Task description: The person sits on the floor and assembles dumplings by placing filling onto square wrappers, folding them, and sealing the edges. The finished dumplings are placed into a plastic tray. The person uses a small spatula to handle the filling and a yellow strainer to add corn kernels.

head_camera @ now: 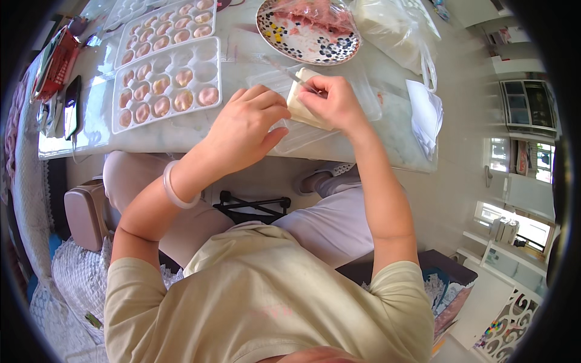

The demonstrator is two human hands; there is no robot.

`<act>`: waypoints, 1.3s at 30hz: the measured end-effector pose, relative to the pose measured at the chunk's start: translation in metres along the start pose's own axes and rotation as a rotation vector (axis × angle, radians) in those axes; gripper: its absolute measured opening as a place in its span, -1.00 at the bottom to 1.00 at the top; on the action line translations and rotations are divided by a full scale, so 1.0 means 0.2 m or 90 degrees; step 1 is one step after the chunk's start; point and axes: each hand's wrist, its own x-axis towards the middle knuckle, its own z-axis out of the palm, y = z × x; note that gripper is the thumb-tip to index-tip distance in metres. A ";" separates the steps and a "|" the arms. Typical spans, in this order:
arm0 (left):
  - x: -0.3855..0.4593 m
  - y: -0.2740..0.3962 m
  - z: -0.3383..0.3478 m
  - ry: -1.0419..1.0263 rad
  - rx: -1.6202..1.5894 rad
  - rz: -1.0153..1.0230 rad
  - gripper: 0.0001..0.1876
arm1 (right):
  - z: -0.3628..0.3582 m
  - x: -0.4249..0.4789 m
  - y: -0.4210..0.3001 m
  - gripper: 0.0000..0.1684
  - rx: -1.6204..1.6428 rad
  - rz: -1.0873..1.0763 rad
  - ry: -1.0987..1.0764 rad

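My right hand (331, 100) pinches a thin, narrow utensil (292, 76), which slants up and to the left; its blurred tip hides whether it is a knife or a stick. Below that hand lies a stack of pale square dough wrappers (300, 110), on clear plastic (363, 93). My left hand (252, 127) hovers at the stack's left side, fingers bent and thumb apart, with nothing visible in it. Whether its fingertips touch the wrappers cannot be told. Beyond the stack, a flower-patterned plate (295, 51) carries pink minced meat (313, 16) partly under clear film.
White compartment trays (219, 68) (213, 34) with filled dumplings stand at the left. Past them are a phone (72, 106) with a cable and a red basket (61, 63). A plastic bag (395, 36) and white paper (425, 115) lie at the right. The table's near edge (136, 147) crosses above my knees.
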 end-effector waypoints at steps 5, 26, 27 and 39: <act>0.08 -0.01 0.09 -0.010 0.001 0.057 -0.67 | -0.14 0.01 -0.04 -0.74 0.498 0.210 -0.030; 0.17 -0.23 -0.09 0.099 -1.131 -0.425 -0.51 | -0.25 0.18 -0.04 -0.66 -0.449 -0.111 0.226; 0.16 -0.24 -0.10 0.113 -1.149 -0.404 -0.51 | -0.22 0.19 -0.04 -0.67 -0.487 -0.121 0.227; 0.02 -0.34 -0.16 0.116 -1.229 -0.499 -0.48 | -0.03 0.45 -0.15 -0.66 -0.674 -0.045 0.191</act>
